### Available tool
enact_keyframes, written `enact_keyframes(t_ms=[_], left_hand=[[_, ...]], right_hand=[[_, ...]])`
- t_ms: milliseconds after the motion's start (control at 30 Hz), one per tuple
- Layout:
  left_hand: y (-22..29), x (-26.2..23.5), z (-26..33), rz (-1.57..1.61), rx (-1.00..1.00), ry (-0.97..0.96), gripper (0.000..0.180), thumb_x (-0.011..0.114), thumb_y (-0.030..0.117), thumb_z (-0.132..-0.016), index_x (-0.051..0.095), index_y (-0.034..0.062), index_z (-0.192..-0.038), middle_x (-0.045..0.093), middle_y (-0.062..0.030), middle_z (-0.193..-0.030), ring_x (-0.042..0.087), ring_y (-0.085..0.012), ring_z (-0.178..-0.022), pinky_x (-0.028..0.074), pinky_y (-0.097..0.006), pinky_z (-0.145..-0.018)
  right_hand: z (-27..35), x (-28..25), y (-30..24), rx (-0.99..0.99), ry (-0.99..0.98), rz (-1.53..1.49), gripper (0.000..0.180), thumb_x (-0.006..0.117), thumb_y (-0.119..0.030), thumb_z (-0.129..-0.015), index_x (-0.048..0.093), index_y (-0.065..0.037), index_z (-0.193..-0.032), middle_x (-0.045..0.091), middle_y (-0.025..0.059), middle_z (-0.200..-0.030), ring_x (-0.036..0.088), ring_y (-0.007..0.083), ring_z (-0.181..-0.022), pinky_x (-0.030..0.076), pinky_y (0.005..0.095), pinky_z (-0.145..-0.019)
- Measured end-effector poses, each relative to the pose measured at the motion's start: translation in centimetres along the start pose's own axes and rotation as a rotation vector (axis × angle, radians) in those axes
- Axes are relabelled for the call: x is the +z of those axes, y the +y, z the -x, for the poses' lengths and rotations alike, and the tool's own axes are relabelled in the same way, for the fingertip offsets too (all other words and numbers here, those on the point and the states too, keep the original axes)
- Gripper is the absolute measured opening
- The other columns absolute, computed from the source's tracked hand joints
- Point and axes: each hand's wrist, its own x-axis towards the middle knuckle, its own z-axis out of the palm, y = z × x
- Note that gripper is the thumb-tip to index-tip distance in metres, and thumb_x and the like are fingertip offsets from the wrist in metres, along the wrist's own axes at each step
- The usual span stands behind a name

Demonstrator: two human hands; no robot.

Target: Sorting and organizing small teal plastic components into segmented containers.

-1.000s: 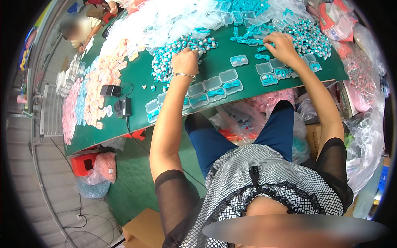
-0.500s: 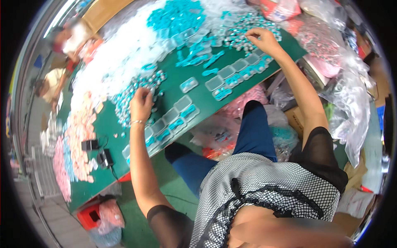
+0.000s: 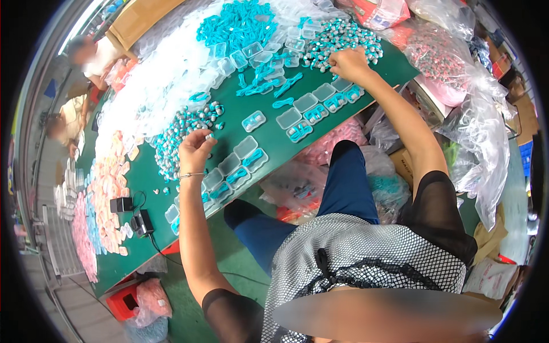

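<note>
The green counter (image 3: 231, 117) carries a right pile (image 3: 323, 47) and left pile (image 3: 177, 132) of grey-and-teal pieces, beyond open boxes (image 3: 305, 103). At the right pile, the right hand's (image 3: 351, 64) grip: cannot tell; the left hand's (image 3: 193, 151), beside the left pile, pinches one piece (image 3: 210, 136).

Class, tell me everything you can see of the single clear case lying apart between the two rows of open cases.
The case is small with rounded corners and looks like clear plastic. It seems shut, with teal and whitish pieces showing inside, too small to make out. It lies flat, angled in view, on the green table; only the table seems to touch it.
</note>
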Motion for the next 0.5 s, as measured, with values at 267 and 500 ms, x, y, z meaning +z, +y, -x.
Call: enact_keyframes(t_ms=[267,500], left_hand=[[0.2,0.2,2.4,0.040,-0.008,0.027,0.023,0.070,0.007,-0.076,0.065,0.0008,-0.098,0.065,-0.0023,-0.085,0.059,-0.0088,-0.073,0.047,-0.022,-0.066],[0.8,0.6,5.5,0.082,-0.061,0.024,0.018,0.071,0.003,-0.077,0.064,0.0013,-0.093,0.066,-0.0022,-0.085,0.063,-0.0089,-0.079,0.050,-0.022,-0.072]], right_hand=[[-0.4,1.4,0.6,0.070,-0.028,0.128,0.017,0.054,-0.014,-0.077,0.063,-0.015,-0.091,0.068,0.0108,-0.089,0.064,0.0317,-0.089,0.037,0.0547,-0.078],[-0.7,0.1,-1.1,0.089,-0.067,0.155,0.011,0.061,-0.019,-0.076,0.065,-0.015,-0.086,0.069,0.0063,-0.085,0.065,0.0263,-0.085,0.039,0.0509,-0.078]])
